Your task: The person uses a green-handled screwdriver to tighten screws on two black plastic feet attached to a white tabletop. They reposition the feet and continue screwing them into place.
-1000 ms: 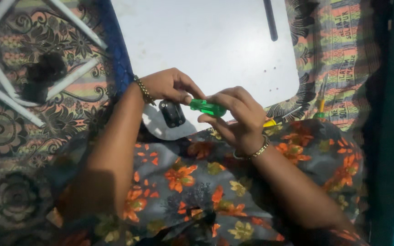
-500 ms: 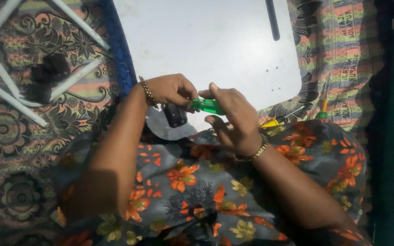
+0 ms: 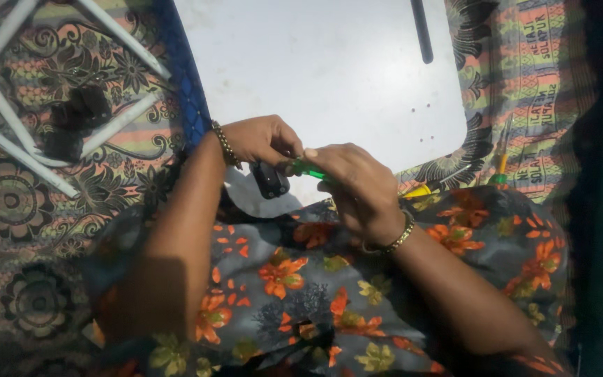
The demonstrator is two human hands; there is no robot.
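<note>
My left hand [image 3: 261,140] and my right hand [image 3: 354,182] meet over the near edge of a white board [image 3: 329,77]. A translucent green tool handle [image 3: 306,168] shows between them, mostly covered by the right hand's fingers, which wrap it. The left hand's fingertips pinch its left end. Just below the left hand a small black device [image 3: 269,179] rests on the board's edge. Both wrists wear bead bracelets. My lap is covered by grey cloth with orange flowers [image 3: 294,279].
A yellow-handled screwdriver [image 3: 421,189] and another thin tool with a yellow and green handle [image 3: 500,162] lie on the patterned cloth at right. A black strip [image 3: 421,31] lies on the board. White tube frame [image 3: 15,105] with black parts [image 3: 78,115] sits far left.
My right hand has slid left over the green handle, hiding most of it. The left hand stays at the handle's left end by the black device.
</note>
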